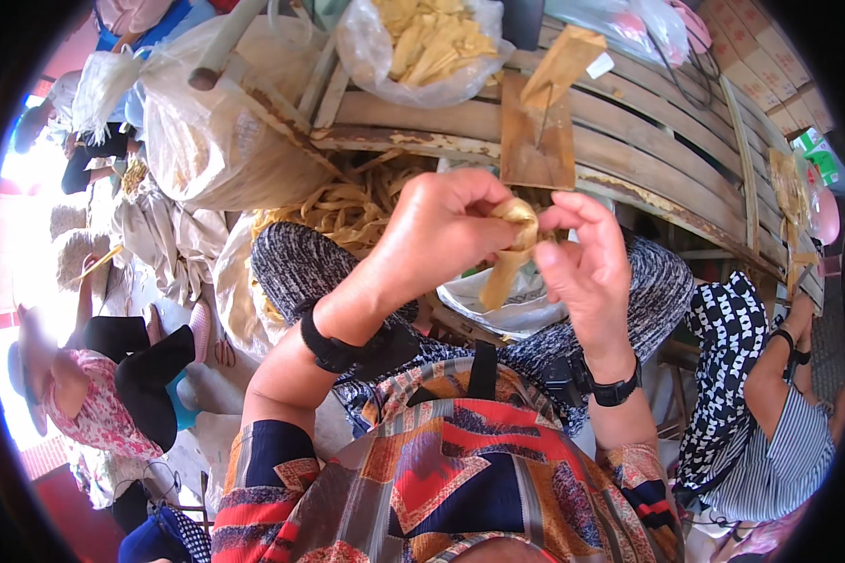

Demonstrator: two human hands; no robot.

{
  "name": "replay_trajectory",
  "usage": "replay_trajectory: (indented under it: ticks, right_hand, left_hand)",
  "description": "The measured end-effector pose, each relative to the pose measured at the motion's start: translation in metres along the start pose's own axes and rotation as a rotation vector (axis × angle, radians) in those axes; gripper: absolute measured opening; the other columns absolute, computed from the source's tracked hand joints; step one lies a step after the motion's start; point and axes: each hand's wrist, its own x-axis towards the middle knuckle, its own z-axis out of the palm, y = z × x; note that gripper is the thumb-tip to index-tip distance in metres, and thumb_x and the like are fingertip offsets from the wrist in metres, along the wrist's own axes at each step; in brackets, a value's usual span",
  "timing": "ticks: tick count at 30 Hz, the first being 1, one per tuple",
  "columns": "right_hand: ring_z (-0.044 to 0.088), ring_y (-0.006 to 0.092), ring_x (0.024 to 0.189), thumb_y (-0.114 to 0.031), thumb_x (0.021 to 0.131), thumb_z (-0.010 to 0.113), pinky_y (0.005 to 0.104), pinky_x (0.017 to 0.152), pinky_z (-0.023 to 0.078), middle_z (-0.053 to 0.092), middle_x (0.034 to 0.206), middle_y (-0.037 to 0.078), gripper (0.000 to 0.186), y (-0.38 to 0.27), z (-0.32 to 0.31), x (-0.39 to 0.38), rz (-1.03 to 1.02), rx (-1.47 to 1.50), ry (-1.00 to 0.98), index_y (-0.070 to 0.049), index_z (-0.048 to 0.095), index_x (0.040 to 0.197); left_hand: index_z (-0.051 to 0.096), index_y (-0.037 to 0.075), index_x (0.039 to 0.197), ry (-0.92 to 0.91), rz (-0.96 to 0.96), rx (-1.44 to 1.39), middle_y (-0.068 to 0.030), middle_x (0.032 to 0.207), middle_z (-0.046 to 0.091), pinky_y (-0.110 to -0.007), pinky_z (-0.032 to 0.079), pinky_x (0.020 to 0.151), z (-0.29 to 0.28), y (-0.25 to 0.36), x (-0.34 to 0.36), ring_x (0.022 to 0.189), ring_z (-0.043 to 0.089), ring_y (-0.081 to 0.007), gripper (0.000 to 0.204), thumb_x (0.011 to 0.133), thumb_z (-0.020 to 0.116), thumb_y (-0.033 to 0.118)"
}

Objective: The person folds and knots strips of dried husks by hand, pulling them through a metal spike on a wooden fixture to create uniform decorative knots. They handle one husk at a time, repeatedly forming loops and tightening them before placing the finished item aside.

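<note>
My left hand (441, 225) is closed on a tan strip of dried, leaf-like material (500, 281), pinching it between thumb and fingers. The strip is bent into a small loop at the top, and its flat tail hangs down below my fingers. My right hand (591, 267) is just to the right of the loop, fingers curved and apart, with thumb and forefinger close to the strip's edge; whether they touch it I cannot tell. Both hands are above my lap, in front of a wooden board (538, 141) with a thin upright metal piece on the bench.
A slatted bench (422, 117) with peeling metal edges spans the front. On it is a plastic bag of tan pieces (432, 42). Loose strips (357, 202) lie under it, above an open white sack (507, 305). Large filled sacks (230, 122) stand left. Other people sit at both sides.
</note>
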Motion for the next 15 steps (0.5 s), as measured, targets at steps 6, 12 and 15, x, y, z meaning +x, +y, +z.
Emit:
replay_trajectory:
  ticks: [6, 12, 15]
  right_hand:
    - [0.044, 0.0008, 0.052, -0.001, 0.087, 0.054, 0.0145, 0.043, 0.033, 0.060, 0.096, 0.008, 0.043, -0.008, -0.003, -0.006, 0.154, 0.417, 0.003, 0.000, 0.040, 0.127]
    - [0.044, 0.0008, 0.050, -0.004, 0.088, 0.056, 0.0149, 0.042, 0.034, 0.062, 0.098, 0.009, 0.048, -0.006, -0.005, -0.007, 0.101, 0.431, -0.080, 0.001, 0.035, 0.131]
    - [0.045, 0.0013, 0.059, -0.013, 0.091, 0.057, 0.0166, 0.051, 0.037, 0.061, 0.091, 0.006, 0.037, -0.008, 0.003, -0.011, -0.078, 0.010, 0.052, 0.001, 0.043, 0.122]
  left_hand:
    - [0.056, -0.001, 0.108, -0.118, 0.000, -0.404, -0.0086, 0.095, 0.064, -0.028, 0.053, 0.070, 0.004, -0.005, -0.007, 0.080, 0.063, -0.0143, 0.026, 0.083, 0.060, 0.005]
    - [0.056, -0.002, 0.102, -0.260, -0.394, -0.728, -0.0098, 0.087, 0.064, -0.030, 0.055, 0.065, 0.010, -0.008, -0.013, 0.071, 0.065, -0.0196, 0.022, 0.088, 0.054, 0.015]
    - [0.056, -0.001, 0.099, -0.306, -0.413, -0.693, -0.0072, 0.076, 0.061, -0.027, 0.053, 0.058, 0.008, -0.010, -0.016, 0.061, 0.062, -0.0172, 0.026, 0.090, 0.054, 0.022]
